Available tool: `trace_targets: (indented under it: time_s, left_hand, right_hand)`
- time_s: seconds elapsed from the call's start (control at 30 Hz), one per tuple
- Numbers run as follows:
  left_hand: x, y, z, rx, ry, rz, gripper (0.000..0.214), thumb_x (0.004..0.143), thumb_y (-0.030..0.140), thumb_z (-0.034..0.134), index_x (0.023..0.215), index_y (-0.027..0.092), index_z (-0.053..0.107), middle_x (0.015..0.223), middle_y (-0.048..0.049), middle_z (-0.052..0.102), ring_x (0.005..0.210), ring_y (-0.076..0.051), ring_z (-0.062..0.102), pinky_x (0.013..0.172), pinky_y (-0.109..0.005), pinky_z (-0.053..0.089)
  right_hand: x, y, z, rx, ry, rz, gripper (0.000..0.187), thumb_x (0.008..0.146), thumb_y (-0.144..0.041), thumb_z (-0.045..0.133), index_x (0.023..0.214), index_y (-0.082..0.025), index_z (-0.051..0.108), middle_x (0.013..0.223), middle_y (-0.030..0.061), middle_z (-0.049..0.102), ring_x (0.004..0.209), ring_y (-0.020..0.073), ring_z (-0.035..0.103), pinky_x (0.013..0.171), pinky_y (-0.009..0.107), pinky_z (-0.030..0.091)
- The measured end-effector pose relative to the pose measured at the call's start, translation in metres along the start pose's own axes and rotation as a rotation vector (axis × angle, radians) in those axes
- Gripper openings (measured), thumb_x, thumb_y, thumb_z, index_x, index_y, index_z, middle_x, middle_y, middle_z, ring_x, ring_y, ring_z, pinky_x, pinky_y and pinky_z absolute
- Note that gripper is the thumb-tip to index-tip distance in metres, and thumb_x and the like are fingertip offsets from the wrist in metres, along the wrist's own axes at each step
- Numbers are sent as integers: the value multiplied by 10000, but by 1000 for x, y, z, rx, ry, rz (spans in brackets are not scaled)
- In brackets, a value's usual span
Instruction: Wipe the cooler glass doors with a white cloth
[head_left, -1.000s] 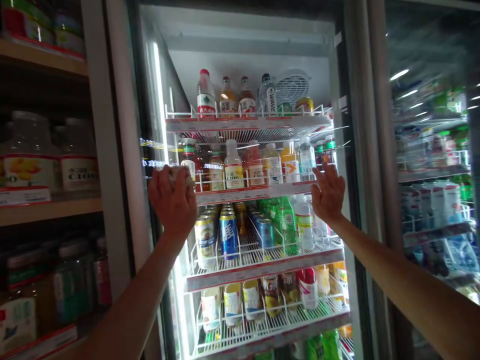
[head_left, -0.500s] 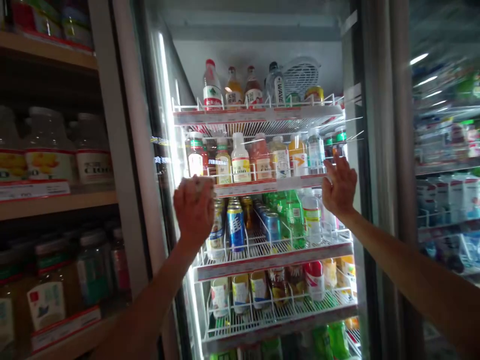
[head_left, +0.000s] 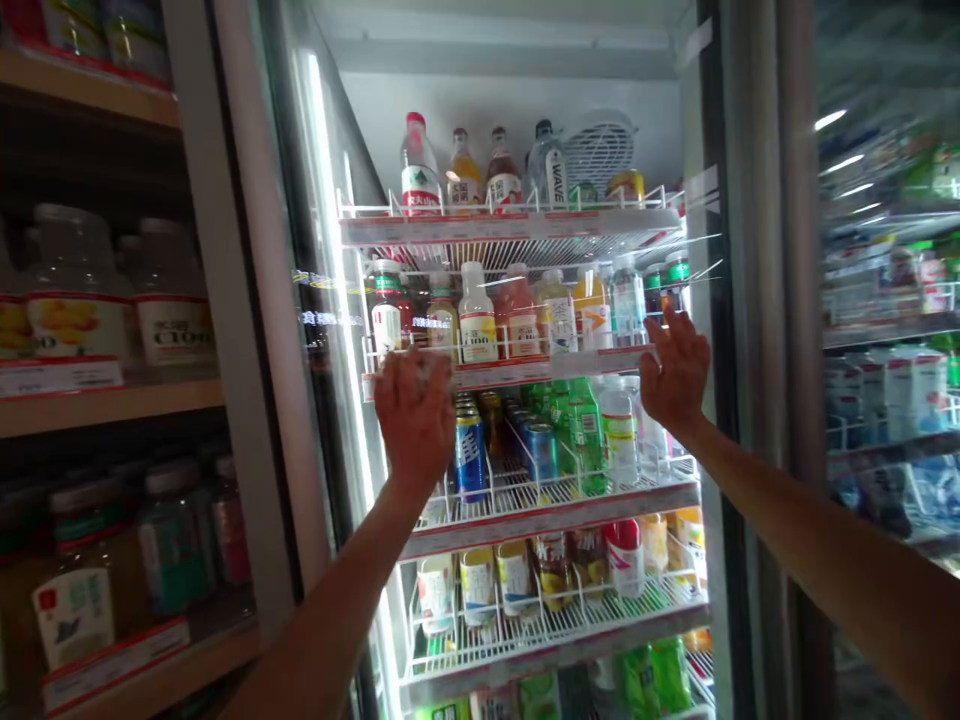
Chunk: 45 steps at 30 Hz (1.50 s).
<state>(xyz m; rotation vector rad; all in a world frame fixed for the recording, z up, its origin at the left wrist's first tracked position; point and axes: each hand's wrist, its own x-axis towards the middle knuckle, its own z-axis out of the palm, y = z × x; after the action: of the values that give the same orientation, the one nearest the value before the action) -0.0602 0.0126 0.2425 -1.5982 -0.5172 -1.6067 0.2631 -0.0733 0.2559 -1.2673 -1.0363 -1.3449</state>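
My left hand (head_left: 412, 420) is raised against the glass door (head_left: 525, 90) of a lit drinks fridge, level with the second shelf (head_left: 555, 368). Its fingers are curled round a pale crumpled wad (head_left: 429, 366) that I cannot identify. My right hand (head_left: 675, 375) lies flat on the glass near the door's right edge, fingers spread and pointing up, holding nothing. Behind the glass between my hands stand a blue can (head_left: 470, 455) and green bottles (head_left: 581, 425).
Wire shelves inside the fridge hold rows of bottles and cans. To the left, wooden shelves (head_left: 112, 405) carry large jars. A dark door frame (head_left: 757, 300) separates this fridge from another fridge (head_left: 885, 330) on the right.
My left hand has slid to the right across the glass with the pale wad in it. My right hand has stayed flat on the same spot.
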Motion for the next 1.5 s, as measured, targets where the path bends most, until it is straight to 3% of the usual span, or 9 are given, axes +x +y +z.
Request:
trace_targets:
  time_s: [0.17,0.37,0.43,0.6,0.7,0.93,1.17,1.37,1.5]
  left_hand:
    - [-35,56,10,-108,-204,493,427,828,189,492,1247,270,500,1335,-8,496,1322,-245,316,1100,-446,254]
    - [30,-23,0,31,-18,-60,426,859,226,452,1284,242,477,1421,-96,374,1350,-281,259,1078,-480,266]
    - [37,-24,1,0,13,-125,424,854,221,459,1277,224,489,1431,-105,356,1356,-290,243,1086,-476,251]
    - [-12,52,14,-92,-162,323,422,834,201,499,1252,252,498,1341,-46,477,1317,-274,310,1080,-468,264]
    - [-23,59,17,-122,-212,550,418,837,211,498,1252,264,493,1348,-14,476,1309,-254,326,1087,-448,260]
    - [43,-16,9,-33,11,-110,415,841,206,471,1254,221,512,1416,-107,383,1341,-305,265,1073,-495,250]
    - [-15,56,19,-118,-172,513,407,827,211,520,1226,291,514,1331,-5,498,1316,-239,320,1084,-444,278]
    - [34,-15,4,4,26,10,421,828,155,489,1238,247,514,1382,-94,411,1334,-281,287,1066,-479,311]
    - [17,11,5,-25,-10,97,394,829,129,478,1205,229,541,1339,-108,446,1318,-284,306,1061,-479,323]
  right_hand:
    - [0,0,0,-18,7,-3,452,861,-291,354,1285,-195,480,1454,80,363,1361,236,282,1058,472,262]
    - [-1,-2,0,-27,16,5,446,867,-288,353,1285,-198,479,1454,76,365,1357,240,293,1063,478,261]
    - [-1,-2,0,-25,21,8,445,867,-285,352,1283,-193,480,1450,80,370,1355,241,296,1059,479,267]
    - [-1,0,0,-21,14,-11,455,862,-286,355,1289,-186,477,1439,95,384,1345,256,309,1043,486,279]
    - [-1,1,1,-19,20,-18,457,858,-291,359,1291,-198,474,1434,90,392,1340,255,317,1039,485,282]
    - [-1,0,2,-20,22,-11,451,858,-293,362,1287,-204,472,1452,80,367,1354,239,292,1058,470,262]
    - [-1,2,2,-5,51,-21,435,863,-308,349,1251,-195,510,1431,88,401,1344,229,318,1046,450,286]
    - [-2,0,0,1,24,-3,444,861,-286,356,1275,-194,487,1453,84,365,1350,237,304,1056,473,271]
    - [-3,0,0,-2,43,-19,443,865,-305,343,1252,-168,509,1424,110,405,1334,244,331,1045,463,285]
